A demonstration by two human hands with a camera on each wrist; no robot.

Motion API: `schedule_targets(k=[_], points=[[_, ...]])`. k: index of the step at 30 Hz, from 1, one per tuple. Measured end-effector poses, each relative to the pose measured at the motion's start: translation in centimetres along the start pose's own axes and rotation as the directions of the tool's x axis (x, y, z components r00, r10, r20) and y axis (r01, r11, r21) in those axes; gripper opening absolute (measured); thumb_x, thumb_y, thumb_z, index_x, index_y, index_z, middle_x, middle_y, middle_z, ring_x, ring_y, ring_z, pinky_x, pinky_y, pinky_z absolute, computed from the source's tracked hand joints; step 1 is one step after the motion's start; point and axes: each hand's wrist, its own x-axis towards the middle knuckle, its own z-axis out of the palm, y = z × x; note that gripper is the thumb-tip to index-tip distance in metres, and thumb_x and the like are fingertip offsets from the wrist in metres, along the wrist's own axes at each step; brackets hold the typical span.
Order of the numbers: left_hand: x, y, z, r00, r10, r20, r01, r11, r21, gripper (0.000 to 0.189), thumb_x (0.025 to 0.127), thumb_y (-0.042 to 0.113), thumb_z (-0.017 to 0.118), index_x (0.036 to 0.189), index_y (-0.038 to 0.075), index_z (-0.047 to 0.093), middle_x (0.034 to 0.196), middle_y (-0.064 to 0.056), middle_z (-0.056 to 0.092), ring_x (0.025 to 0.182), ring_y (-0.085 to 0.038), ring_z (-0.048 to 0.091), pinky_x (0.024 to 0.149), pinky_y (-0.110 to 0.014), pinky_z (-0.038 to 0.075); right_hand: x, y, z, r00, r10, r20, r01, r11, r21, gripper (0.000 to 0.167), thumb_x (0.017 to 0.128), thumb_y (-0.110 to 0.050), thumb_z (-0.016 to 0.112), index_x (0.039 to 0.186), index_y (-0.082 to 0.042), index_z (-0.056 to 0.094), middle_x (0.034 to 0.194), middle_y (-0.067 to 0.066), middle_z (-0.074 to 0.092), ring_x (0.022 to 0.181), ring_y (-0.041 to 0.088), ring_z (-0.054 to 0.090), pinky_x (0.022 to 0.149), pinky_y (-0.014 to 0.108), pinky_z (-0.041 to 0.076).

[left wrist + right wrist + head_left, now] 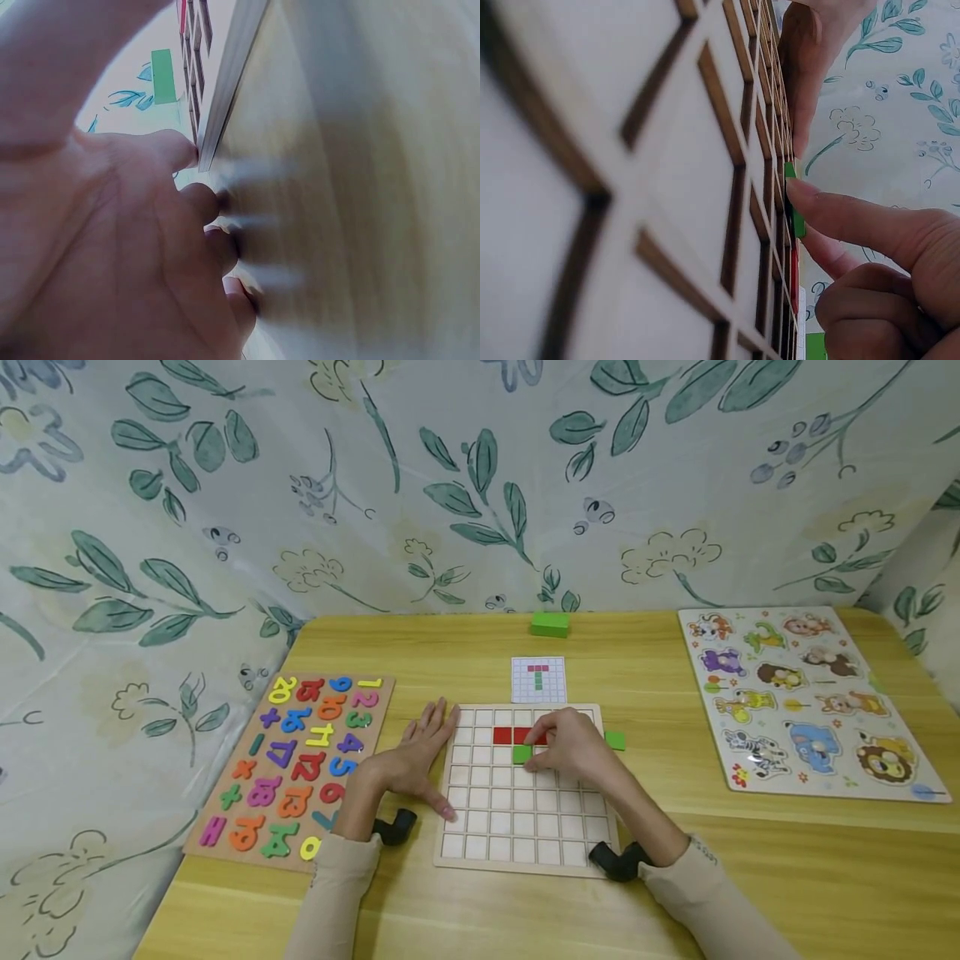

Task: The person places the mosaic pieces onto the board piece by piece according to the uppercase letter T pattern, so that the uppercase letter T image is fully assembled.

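A wooden grid board [525, 860] with square recesses lies in front of me. Red square tiles [502, 736] sit side by side in its second row, partly covered by my right hand [573, 747]. Thumb and forefinger of that hand pinch a green square tile [522, 754] just below the red row; in the right wrist view the green tile [794, 199] stands slightly proud of the grid. My left hand [412, 768] rests with spread fingers along the board's left edge. The left wrist view shows its fingertips [201, 201] by the board's side [232, 82].
A pattern card [538, 693] with a T-shape lies behind the board. Farther back is a green block or stack [550, 625]. One loose green tile [615, 741] lies right of the board. A number puzzle [378, 727] stands left, an animal puzzle [832, 781] right.
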Motion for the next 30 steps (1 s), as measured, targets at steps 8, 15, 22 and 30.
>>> schedule_targets(k=[8,15,22,30], points=[[-0.1,0.0,0.0,1.000,-0.002,0.003,0.002,1.000,-0.002,0.153,0.066,0.044,0.097,0.166,0.014,-0.014,0.170,-0.014,-0.029,0.158,-0.034,-0.027,0.130,-0.058,-0.008,0.1,0.4,0.0,1.000,-0.016,0.007,0.016,0.999,0.038,0.023,0.071,-0.008,0.094,0.088,-0.009,0.079,0.060,-0.003,0.034,0.061,0.015,0.031,0.057,0.027,0.024],[0.1,0.0,-0.1,1.000,-0.002,0.000,0.002,1.000,-0.012,0.153,0.065,0.044,0.098,0.166,0.013,-0.014,0.170,-0.015,-0.029,0.158,-0.034,-0.027,0.130,-0.059,-0.008,0.0,0.7,-0.2,0.999,-0.009,0.033,0.007,0.998,0.058,0.022,0.073,-0.008,0.093,0.091,-0.010,0.080,0.060,-0.003,0.033,0.060,0.014,0.030,0.057,0.027,0.025],[0.0,0.3,-0.1,1.000,-0.004,0.007,0.004,1.000,-0.013,0.153,0.066,0.043,0.098,0.166,0.014,-0.014,0.170,-0.014,-0.029,0.158,-0.033,-0.027,0.131,-0.058,-0.008,0.0,1.0,-0.5,0.999,-0.026,0.045,0.023,0.997,0.080,0.020,0.076,-0.006,0.090,0.094,-0.009,0.082,0.058,-0.003,0.035,0.057,0.014,0.031,0.055,0.024,0.025],[-0.1,0.2,-0.1,1.000,-0.007,0.006,0.007,1.000,-0.015,0.153,0.065,0.043,0.098,0.166,0.014,-0.014,0.170,-0.014,-0.030,0.158,-0.033,-0.028,0.131,-0.057,-0.009,0.1,1.4,-0.6,0.997,-0.040,0.062,0.034,0.994,0.100,0.021,0.077,-0.008,0.090,0.097,-0.010,0.084,0.059,-0.004,0.031,0.060,0.014,0.029,0.055,0.023,0.022]])
